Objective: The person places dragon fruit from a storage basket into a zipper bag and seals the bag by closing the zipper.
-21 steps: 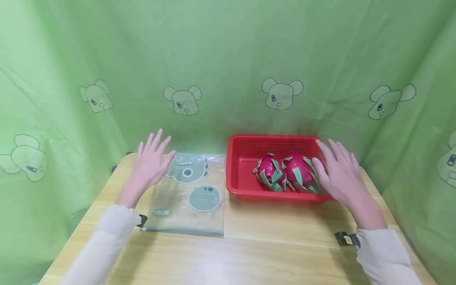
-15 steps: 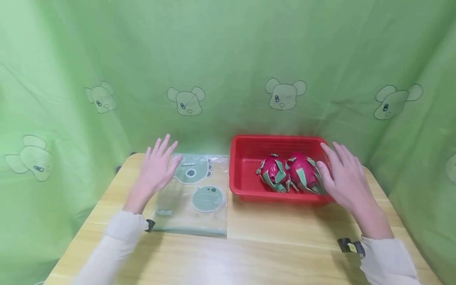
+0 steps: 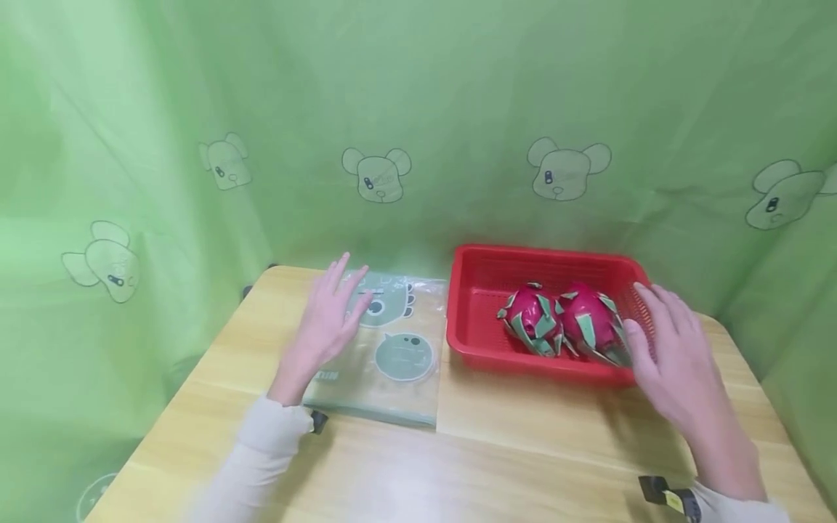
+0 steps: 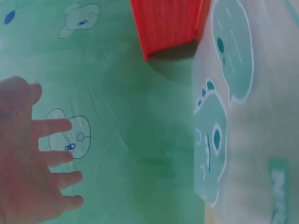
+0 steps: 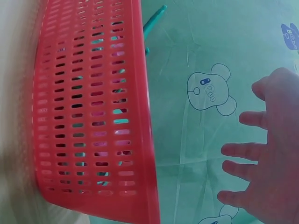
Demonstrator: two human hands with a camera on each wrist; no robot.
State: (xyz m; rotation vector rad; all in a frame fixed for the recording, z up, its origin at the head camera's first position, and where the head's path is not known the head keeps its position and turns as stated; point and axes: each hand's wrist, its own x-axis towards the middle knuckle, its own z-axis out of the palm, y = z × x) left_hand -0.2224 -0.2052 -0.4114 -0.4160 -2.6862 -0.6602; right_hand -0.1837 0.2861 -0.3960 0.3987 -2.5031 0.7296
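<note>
Two pink dragon fruits with green scales, one on the left [image 3: 531, 318] and one on the right [image 3: 591, 321], lie side by side in a red plastic basket [image 3: 480, 356]. My right hand [image 3: 676, 356] hovers by the basket's right end, fingers extended, holding nothing. To the left of the basket, a clear zip bag [image 3: 356, 385] with green cartoon prints lies flat on the table. Above the bag's left part is my left hand [image 3: 322, 319], its fingers spread and holding nothing. In the left wrist view the left hand [image 4: 37, 163] is apart from the bag [image 4: 261, 135].
The wooden table [image 3: 366, 472] stands against a green curtain [image 3: 458, 87] printed with bear faces. Slotted side walls of the basket [image 5: 93, 116] show in the right wrist view. Dark camera mounts [image 3: 654, 489] sit at the wrists.
The head view has swung left, so table, basket and bag appear further right. Both hands stay raised with fingers extended, and the left has come slightly inward over the bag.
</note>
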